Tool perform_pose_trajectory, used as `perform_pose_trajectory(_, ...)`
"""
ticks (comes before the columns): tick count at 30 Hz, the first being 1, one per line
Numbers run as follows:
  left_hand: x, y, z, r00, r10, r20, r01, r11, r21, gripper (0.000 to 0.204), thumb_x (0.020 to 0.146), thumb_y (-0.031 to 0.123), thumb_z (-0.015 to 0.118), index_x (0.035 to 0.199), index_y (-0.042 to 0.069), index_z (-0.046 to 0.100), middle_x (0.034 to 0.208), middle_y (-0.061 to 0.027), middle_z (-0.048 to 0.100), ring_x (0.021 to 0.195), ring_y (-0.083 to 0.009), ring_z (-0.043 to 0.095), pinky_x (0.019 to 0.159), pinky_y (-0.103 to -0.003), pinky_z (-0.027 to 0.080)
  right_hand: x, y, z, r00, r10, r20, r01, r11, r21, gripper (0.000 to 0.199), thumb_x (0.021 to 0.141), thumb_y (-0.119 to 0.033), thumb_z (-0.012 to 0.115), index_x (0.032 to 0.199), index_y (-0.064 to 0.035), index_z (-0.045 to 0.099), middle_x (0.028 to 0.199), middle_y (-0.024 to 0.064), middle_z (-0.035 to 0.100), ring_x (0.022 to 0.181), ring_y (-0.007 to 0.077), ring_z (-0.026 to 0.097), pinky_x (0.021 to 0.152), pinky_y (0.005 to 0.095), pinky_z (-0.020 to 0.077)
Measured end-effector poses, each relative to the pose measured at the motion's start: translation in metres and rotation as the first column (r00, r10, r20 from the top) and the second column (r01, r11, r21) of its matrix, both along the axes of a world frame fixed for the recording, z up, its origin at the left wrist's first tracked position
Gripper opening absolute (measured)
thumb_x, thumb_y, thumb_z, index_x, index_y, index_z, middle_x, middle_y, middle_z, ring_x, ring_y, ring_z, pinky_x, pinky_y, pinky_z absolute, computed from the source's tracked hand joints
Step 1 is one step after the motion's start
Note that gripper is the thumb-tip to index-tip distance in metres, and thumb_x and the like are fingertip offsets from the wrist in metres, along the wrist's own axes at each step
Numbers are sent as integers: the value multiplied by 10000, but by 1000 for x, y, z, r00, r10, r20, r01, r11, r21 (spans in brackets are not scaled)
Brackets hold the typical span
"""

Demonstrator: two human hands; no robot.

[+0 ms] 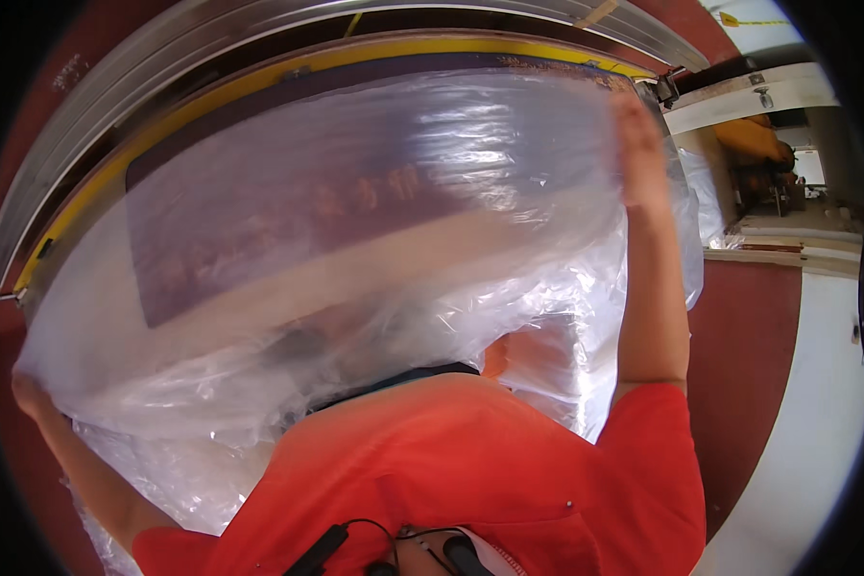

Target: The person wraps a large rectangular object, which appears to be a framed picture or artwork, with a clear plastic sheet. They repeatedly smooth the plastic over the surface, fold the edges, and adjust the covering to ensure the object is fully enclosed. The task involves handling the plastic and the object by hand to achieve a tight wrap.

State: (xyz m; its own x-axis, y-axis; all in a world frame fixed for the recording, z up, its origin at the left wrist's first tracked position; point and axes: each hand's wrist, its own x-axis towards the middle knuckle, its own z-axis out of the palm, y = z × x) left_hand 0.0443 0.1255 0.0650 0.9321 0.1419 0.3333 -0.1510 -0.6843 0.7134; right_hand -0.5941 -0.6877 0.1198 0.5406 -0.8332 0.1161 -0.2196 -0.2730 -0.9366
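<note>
A large sheet of clear plastic film [509,259] stretches across the view in front of me, wrinkled and shiny. Through it shows a dark panel [202,250] with faint markings, on a pale surface. My left hand [35,396] is closed on the film at its far left edge, its fingertips partly hidden. At the upper right, my right hand [638,149] is raised against the film's right side. Motion smears its fingers, so I cannot make out whether they grip the film. Loose folds of film hang down before my red shirt.
Behind the film runs a yellow-edged frame [394,44], with curved silver metal rails [202,60] beyond it. A white-framed opening [787,106] at the right shows an orange object [751,142] inside. Reddish-brown floor [739,355] lies beside a white surface [816,413].
</note>
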Motion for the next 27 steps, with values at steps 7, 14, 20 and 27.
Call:
perform_pose_trajectory(7, 56, -231, -87, 997, 75, 11, -75, 945, 318, 397, 797, 353, 453, 978, 11, 545, 932, -90, 571, 796, -190, 537, 692, -303, 420, 0, -111, -28, 830, -422, -363, 201, 835, -512, 318, 771, -304, 487, 715, 3, 551, 587, 89, 555, 561, 141, 538, 526, 276, 410)
perform_pose_trajectory(14, 128, -231, -113, 927, -208, -312, 292, 923, 251, 585, 798, 523, 303, 1035, 38, 526, 1004, -87, 553, 901, -218, 529, 770, -301, 391, 50, -142, -49, 745, -602, -287, 462, 776, -429, 398, 651, -409, 603, 745, -23, 596, 693, 105, 597, 668, 236, 571, 654, 308, 425)
perform_pose_trajectory(20, 127, -193, -95, 984, -98, -152, 125, 976, 179, 581, 822, 499, 261, 1038, 16, 500, 963, -122, 545, 896, -232, 507, 742, -289, 388, 55, -144, -72, 709, -667, -230, 529, 718, -452, 465, 751, -434, 423, 922, -25, 564, 894, 175, 568, 864, 312, 525, 754, 359, 388)
perform_pose_trajectory(27, 80, -248, -93, 967, -133, -216, 121, 990, -68, 500, 796, 457, 322, 783, 18, 562, 680, -59, 534, 584, -166, 484, 509, -274, 364, 41, -144, -70, 664, -697, -269, 557, 702, -444, 496, 767, -381, 255, 1004, -37, 523, 1030, 213, 498, 991, 363, 439, 842, 393, 324)
